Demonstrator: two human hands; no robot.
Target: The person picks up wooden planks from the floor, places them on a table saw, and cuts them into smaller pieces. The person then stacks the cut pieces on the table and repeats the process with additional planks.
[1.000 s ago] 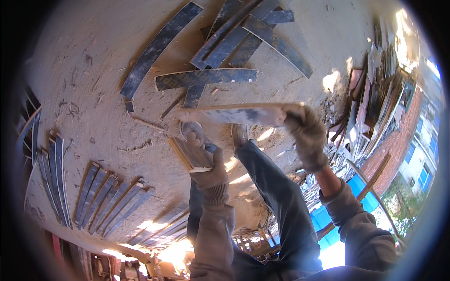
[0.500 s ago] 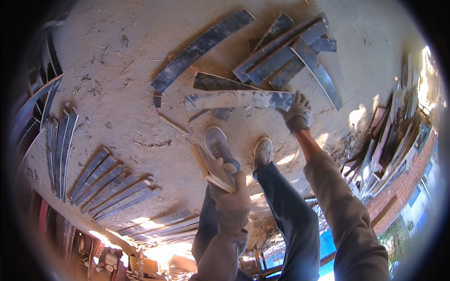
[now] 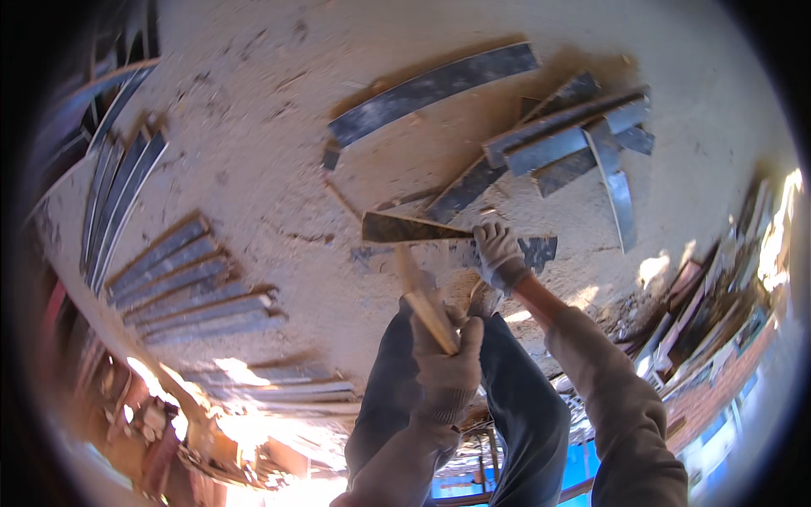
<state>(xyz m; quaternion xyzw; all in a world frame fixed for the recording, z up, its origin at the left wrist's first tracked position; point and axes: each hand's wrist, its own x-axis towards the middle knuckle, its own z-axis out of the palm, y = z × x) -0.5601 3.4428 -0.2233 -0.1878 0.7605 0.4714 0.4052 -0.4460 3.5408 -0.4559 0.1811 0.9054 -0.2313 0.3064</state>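
Note:
My left hand [image 3: 449, 359], in a grey knit glove, is closed round short wooden boards [image 3: 429, 314], held in front of my legs with pale edges showing and blurred by motion. Farther out, my gloved right hand [image 3: 500, 253] has its fingers bent over the right end of a dark tapered board [image 3: 410, 228]. Beneath that hand a scuffed dark plank [image 3: 538, 251] lies on the ground, its middle partly covered. Just beyond is a loose pile of dark planks [image 3: 562, 145], with one long curved plank [image 3: 435, 91] apart from it.
Several dark strips [image 3: 190, 279] are fanned out on the dusty ground at the left, with curved strips [image 3: 127, 198] beyond them. Scrap wood [image 3: 710, 296] is heaped at the right. More boards [image 3: 279, 391] lie at the lower left. A small dark offcut [image 3: 330, 158] rests near the long plank.
My right hand has let go of the scuffed plank, which now lies on the ground, and moved left onto the tapered board. My left hand has shifted right with its boards. The view has turned.

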